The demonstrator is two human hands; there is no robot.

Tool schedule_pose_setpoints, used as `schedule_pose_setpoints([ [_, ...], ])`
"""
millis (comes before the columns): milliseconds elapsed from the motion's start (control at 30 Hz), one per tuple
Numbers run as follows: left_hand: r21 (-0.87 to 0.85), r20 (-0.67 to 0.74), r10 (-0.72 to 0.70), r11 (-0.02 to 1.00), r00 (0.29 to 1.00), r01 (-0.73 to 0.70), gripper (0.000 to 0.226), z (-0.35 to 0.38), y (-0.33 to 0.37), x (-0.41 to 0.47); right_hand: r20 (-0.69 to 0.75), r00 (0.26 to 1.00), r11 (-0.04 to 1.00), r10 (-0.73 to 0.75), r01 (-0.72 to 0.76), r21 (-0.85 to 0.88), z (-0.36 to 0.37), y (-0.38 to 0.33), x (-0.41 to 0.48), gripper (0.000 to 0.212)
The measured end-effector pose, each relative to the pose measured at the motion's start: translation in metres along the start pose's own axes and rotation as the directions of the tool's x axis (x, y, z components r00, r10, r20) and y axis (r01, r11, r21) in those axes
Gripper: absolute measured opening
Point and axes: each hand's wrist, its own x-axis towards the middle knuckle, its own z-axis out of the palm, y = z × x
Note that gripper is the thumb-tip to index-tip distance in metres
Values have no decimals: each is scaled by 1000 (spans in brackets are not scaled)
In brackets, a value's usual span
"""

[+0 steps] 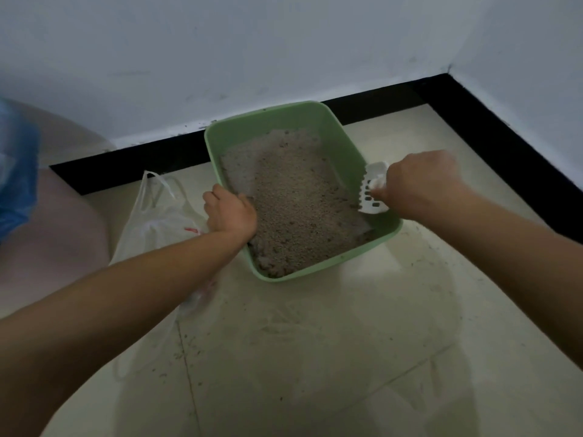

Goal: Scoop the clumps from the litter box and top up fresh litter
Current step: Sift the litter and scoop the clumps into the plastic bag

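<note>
Two bare forearms reach forward over a pale tiled floor [299, 342] speckled with stray grains. Ahead of them the green litter box [315, 274] sits on the floor between the hands. Its long axis runs away from the person and slants slightly left toward the wall. The left hand [228, 212] grips the near-left rim, fingers curled over the edge, apparently steadying the tray. The right hand [419, 184] is closed round the handle of a white slotted scoop [373, 197], held over the right-hand rim with its toothed edge turned toward the litter [299, 203]. The right hand is therefore the working one, since the litter lies just left of and below the scoop. A darker, lumpier patch at the near corner looks the likeliest place for clumps. A clear plastic bag [157, 222] lies left of the box beside the left wrist, probably for waste. Beyond runs a black skirting board [142, 165].
</note>
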Motion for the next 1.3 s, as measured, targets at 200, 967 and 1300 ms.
schedule_pose_setpoints([
  [200,-15,-55,42,999,998,-43,45,11,-5,5,-97,986,962,-133,104,-254,27,-36,14,25],
  [967,-44,-38,90,995,995,-91,44,10,-11,8,-375,885,956,-276,211,-205,4,-5,64,46],
  [1300,-39,-45,91,995,995,-93,45,10,-12,9,-394,836,924,-382,362,-126,18,-29,47,32],
])
